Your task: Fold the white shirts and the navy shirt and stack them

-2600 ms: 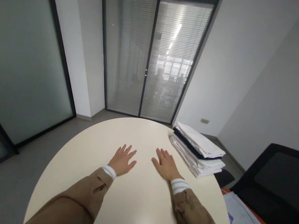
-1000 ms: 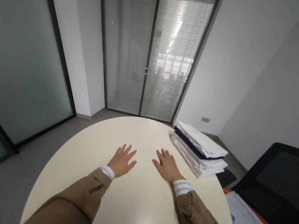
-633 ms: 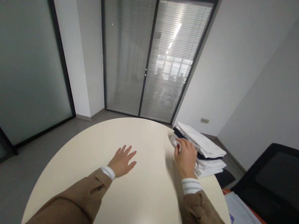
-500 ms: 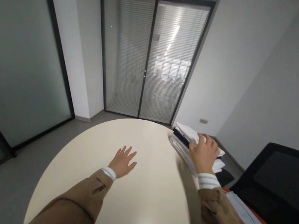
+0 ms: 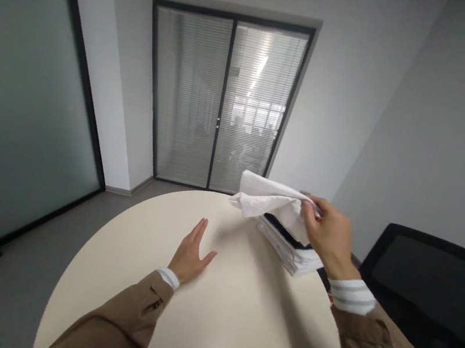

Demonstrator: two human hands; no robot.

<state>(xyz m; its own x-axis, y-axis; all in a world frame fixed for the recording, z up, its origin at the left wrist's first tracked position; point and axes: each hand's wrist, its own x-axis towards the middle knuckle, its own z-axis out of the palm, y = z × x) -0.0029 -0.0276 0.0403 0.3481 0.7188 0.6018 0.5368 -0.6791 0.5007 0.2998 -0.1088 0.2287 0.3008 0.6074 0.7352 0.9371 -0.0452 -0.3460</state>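
My right hand (image 5: 329, 232) pinches one end of a folded white cloth (image 5: 270, 196), whose other end hangs out to the left above the table. Whether the cloth is a garment I cannot tell. Below it, a stack of folded white cloths (image 5: 288, 253) lies at the right edge of the round table, with a dark folded cloth (image 5: 287, 233) on top. My left hand (image 5: 190, 255) is over the middle of the table, thumb apart from the fingers, holding nothing. The lifted cloth partly covers the stack.
The round cream table (image 5: 219, 313) fills the lower middle. A black mesh-backed chair (image 5: 426, 287) stands close on the right. Beyond the table is a glass partition with blinds (image 5: 221, 102), and a frosted glass panel (image 5: 31, 77) is on the left.
My right hand has taken hold of the top white cloth and lifted it off the stack, uncovering the dark one. My left fingers have drawn closer together. The view has turned slightly right.
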